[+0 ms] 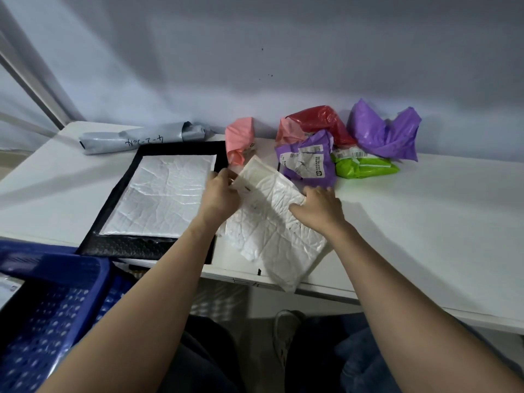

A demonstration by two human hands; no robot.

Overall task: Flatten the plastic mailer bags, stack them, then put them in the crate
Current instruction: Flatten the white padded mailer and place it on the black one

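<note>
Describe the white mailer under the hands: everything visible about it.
The white mailer looks like creased padded plastic, lying flat but askew on the table, its near corner overhanging the edge. The left hand pinches its far left corner; the right hand presses its right side. Its left edge reaches the black mailer; whether they overlap is unclear.

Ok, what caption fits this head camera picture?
Both hands, left hand and right hand, smooth a white mailer beside the stack.
</note>
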